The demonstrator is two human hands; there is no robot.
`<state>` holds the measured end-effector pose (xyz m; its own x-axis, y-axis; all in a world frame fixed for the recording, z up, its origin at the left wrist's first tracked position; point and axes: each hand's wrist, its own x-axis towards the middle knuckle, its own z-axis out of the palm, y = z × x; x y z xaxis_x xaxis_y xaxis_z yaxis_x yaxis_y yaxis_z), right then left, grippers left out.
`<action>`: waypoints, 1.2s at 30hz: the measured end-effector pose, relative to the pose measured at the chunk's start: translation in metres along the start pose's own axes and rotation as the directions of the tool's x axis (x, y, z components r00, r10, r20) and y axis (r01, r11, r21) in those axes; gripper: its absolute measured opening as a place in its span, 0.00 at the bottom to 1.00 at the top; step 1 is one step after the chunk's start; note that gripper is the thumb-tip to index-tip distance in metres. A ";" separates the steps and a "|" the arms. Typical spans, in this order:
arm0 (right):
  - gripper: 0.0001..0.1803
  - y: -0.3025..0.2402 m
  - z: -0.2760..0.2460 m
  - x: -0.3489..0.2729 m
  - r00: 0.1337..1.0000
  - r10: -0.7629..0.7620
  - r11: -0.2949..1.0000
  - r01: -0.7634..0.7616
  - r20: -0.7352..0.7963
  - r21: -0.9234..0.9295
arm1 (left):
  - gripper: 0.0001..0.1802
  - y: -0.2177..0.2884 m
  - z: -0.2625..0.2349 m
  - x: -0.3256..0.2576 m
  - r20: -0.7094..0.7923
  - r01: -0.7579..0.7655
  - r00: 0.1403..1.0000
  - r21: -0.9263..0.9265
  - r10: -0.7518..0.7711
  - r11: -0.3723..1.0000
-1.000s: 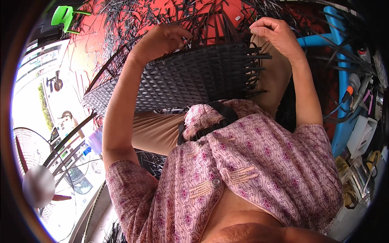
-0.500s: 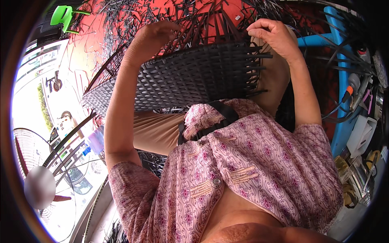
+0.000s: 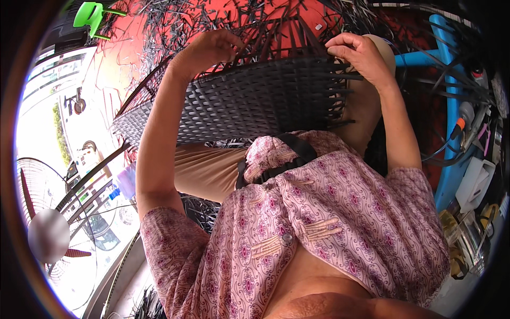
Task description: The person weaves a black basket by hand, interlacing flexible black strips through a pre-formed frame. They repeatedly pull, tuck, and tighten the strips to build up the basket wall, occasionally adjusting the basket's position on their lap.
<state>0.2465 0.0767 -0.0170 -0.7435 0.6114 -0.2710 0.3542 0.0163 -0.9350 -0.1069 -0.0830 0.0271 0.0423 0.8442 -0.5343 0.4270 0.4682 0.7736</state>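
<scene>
A dark woven panel point(image 3: 265, 101) of flat plastic strips lies slanted across my lap, with loose strip ends along its right edge. Bare upright rods point(image 3: 289, 37) rise from its far edge. My left hand point(image 3: 212, 49) is over the panel's far left side, its fingers curled toward the rods; what they hold, if anything, is hidden. By the far right corner, my right hand point(image 3: 361, 53) has its thumb and forefinger close together in a pinch. Anything between those fingertips is too thin to make out.
Cut black strips point(image 3: 175, 26) litter the red floor beyond the panel. A green chair point(image 3: 91, 17) stands far left, a standing fan point(image 3: 49, 236) at the left. On the right are a blue frame point(image 3: 451, 90), tools with an orange part point(image 3: 458, 127), and a white container point(image 3: 474, 183).
The view has shifted slightly. Both hands stay at the panel's far edge, with my right fingertips a little nearer its corner; the panel keeps its place on my lap.
</scene>
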 end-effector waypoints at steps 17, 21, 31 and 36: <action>0.12 -0.002 -0.038 -0.006 0.997 -0.038 0.996 0.032 -0.068 -0.082 | 0.10 -0.001 0.008 -0.022 -0.090 -0.029 0.995 0.168 0.045 0.985; 0.11 0.007 -0.034 -0.005 0.997 -0.038 0.998 0.035 -0.064 -0.052 | 0.11 0.013 0.006 -0.030 -0.117 0.047 0.993 0.214 -0.022 0.976; 0.10 0.001 -0.017 -0.002 1.000 -0.015 1.000 0.015 0.000 -0.007 | 0.13 -0.026 -0.014 -0.038 -0.123 -0.002 0.992 0.166 0.023 0.986; 0.09 0.004 -0.015 -0.003 0.999 -0.031 0.999 0.031 -0.010 -0.015 | 0.16 -0.025 -0.028 -0.040 -0.123 0.024 0.992 0.041 -0.019 0.999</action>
<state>0.2587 0.0862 -0.0169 -0.7483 0.6185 -0.2398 0.3398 0.0470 -0.9393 -0.1440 -0.1212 0.0387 -0.0775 0.8611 -0.5025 0.4646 0.4771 0.7460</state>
